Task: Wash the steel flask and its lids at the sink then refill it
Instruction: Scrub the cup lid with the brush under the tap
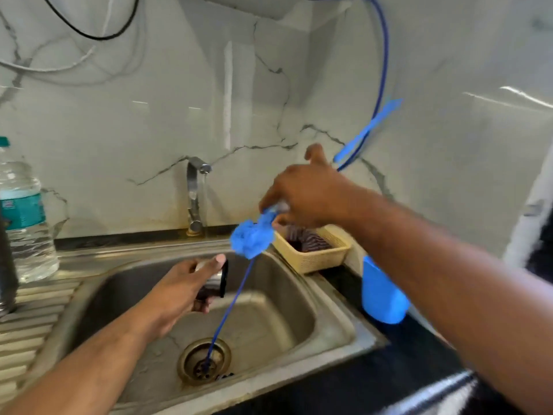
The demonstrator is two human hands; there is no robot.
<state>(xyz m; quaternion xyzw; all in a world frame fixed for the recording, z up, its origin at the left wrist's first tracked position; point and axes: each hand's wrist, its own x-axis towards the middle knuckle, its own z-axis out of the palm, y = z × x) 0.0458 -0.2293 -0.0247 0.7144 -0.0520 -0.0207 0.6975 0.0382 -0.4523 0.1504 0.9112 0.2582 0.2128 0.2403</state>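
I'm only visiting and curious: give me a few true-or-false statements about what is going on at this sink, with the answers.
1. The left hand holds a steel lid over the sink. True.
2. The right hand grips a blue brush. True.
3. The plastic bottle stands to the right of the sink. False: it stands to the left of it.
4. The basket beside the sink is red. False: it is pale yellow.
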